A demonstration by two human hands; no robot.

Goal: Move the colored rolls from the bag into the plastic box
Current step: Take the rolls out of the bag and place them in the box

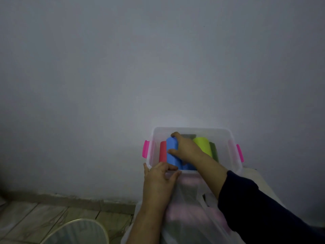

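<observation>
A clear plastic box [233,145] with pink side latches stands against the wall. Inside it lie a red roll [163,151], a lime green roll [203,144], a dark green roll [214,150] and a blue roll [172,152]. My right hand [186,148] is inside the box, closed around the blue roll. My left hand [158,180] rests on the box's near left corner, fingers pinching the rim and the top of the translucent bag [190,217]. The bag lies just in front of the box, with pink and dark rolls showing dimly through it.
A plain grey wall fills the view behind the box. At the lower left are a tiled floor [35,217] and the rim of a round pale bin or fan cage [79,231]. The box and bag sit on a white surface [255,175].
</observation>
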